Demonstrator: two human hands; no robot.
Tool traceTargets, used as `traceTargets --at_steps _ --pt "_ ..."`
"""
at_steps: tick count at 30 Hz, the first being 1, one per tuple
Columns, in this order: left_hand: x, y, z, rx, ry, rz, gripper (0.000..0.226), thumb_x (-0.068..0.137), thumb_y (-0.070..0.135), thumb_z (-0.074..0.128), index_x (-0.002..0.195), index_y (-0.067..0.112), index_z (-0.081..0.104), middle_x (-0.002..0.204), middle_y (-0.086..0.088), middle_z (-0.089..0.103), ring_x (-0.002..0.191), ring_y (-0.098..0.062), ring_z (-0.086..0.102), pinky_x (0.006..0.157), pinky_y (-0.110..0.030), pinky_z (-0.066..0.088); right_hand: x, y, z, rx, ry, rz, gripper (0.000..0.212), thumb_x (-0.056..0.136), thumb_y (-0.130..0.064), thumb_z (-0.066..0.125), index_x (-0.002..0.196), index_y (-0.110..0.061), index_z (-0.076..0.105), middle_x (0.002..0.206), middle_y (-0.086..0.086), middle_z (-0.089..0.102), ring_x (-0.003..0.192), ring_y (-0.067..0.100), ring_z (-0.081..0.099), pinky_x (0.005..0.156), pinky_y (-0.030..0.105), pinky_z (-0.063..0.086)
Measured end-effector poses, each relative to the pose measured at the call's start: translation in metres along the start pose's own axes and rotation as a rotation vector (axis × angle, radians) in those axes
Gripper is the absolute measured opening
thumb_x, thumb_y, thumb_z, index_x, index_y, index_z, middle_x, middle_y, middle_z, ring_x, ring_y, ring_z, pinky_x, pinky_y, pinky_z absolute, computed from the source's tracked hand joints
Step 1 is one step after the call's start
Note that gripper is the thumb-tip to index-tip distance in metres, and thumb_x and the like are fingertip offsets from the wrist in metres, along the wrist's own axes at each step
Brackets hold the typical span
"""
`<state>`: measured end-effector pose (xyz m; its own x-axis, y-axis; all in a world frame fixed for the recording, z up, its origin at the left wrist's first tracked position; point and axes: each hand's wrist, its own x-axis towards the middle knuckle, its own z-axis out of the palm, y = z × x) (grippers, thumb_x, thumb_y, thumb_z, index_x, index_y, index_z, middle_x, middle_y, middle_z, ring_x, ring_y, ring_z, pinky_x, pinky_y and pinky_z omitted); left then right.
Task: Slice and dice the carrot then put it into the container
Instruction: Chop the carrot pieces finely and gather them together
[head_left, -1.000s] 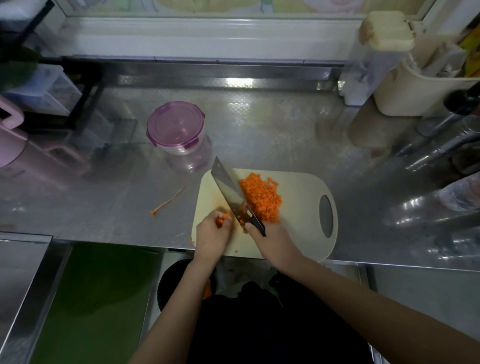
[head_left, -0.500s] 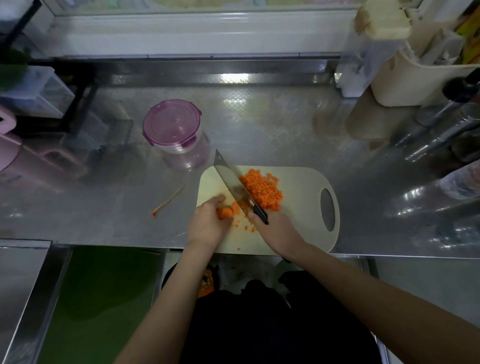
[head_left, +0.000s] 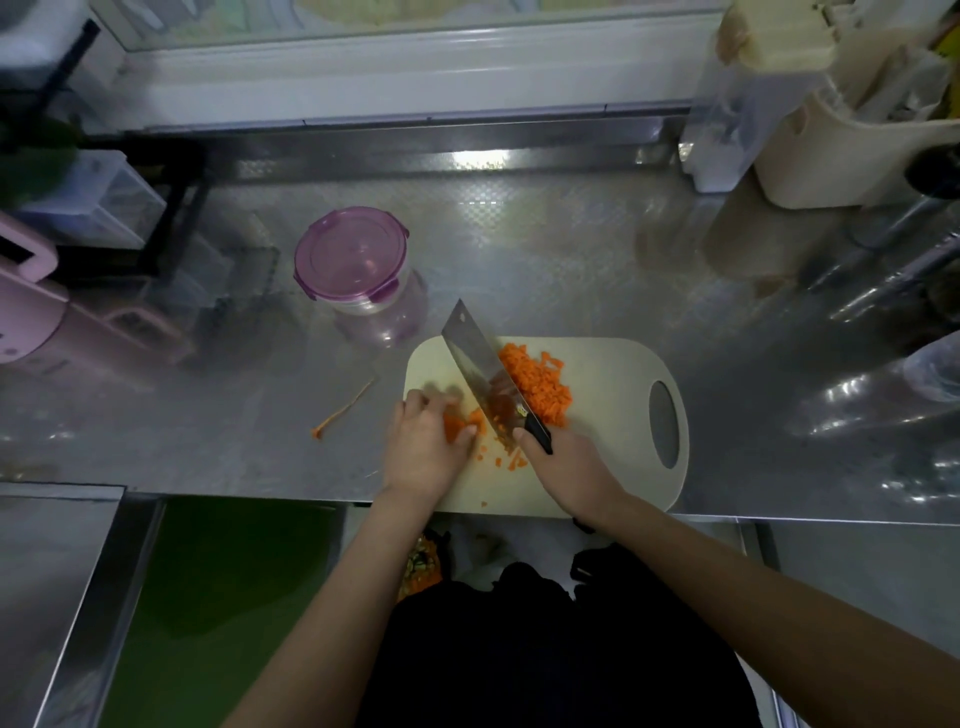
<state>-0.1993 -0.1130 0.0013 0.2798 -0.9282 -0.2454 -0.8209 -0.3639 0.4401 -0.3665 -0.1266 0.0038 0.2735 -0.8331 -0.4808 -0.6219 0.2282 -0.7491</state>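
Most of the carrot: already diced, heaped as small orange cubes (head_left: 537, 387) on the far middle of the pale cutting board (head_left: 613, 374), just right of the blade.
Left to cut: one short carrot stub (head_left: 460, 423) at the board's left end, with a few loose bits (head_left: 506, 454) near the front edge.
Container (head_left: 353, 260): round and clear with its purple lid on, standing on the steel tabletop (head_left: 571, 234) just beyond the board. Nothing orange shows inside (so the transfer looks not yet begun).
Left grip: the left hand (head_left: 423, 449) is curled over the stub, pinching it down against the board.
Right grip: the right hand (head_left: 563, 465) is clenched round the black handle of a cleaver (head_left: 475, 358), whose blade slants between stub and heap. Whether its edge touches the board cannot be told.
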Motion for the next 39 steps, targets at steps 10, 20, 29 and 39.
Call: traceTargets --at_steps 10,20,29,39 --pt "0.020 0.013 0.011 0.153 -0.043 0.017 0.027 0.081 0.031 0.068 0.103 0.016 0.062 0.120 -0.006 0.041 0.114 -0.024 0.032 0.103 -0.034 0.032 0.006 0.003 -0.007 -0.019 -0.035 0.033 0.040 0.099 -0.038 0.042 0.066 -0.016 0.040 0.059 0.000 0.040 0.050 0.012 0.039 0.042 0.017 0.027" --pt "0.010 0.012 0.010 -0.030 0.044 0.060 0.017 0.078 0.030 0.072 0.081 0.022 0.058 0.100 0.004 0.038 0.109 -0.019 0.035 0.100 -0.029 0.030 0.007 0.004 -0.006 -0.048 -0.024 0.031 0.040 0.099 -0.039 0.042 0.066 -0.016 0.041 0.060 0.002 0.042 0.052 0.014 0.042 0.046 0.020 0.029" --pt "0.004 -0.022 -0.002 -0.188 0.007 -0.168 0.020 0.077 0.038 0.072 0.077 0.021 0.061 0.102 -0.004 0.062 0.111 -0.022 0.046 0.088 -0.025 0.026 -0.003 0.000 0.007 -0.099 -0.012 -0.053 0.031 0.098 -0.038 0.045 0.077 -0.015 0.049 0.064 -0.002 0.046 0.056 0.009 0.044 0.051 0.018 0.032" --pt "0.000 -0.021 0.006 -0.416 -0.006 -0.287 0.055 0.083 0.028 0.069 0.129 0.009 0.044 0.133 -0.014 0.041 0.120 -0.028 0.048 0.100 -0.038 0.040 -0.004 -0.002 0.024 -0.135 0.006 -0.085 0.036 0.099 -0.038 0.042 0.102 -0.006 0.059 0.085 0.010 0.062 0.078 0.023 0.060 0.070 0.033 0.047"
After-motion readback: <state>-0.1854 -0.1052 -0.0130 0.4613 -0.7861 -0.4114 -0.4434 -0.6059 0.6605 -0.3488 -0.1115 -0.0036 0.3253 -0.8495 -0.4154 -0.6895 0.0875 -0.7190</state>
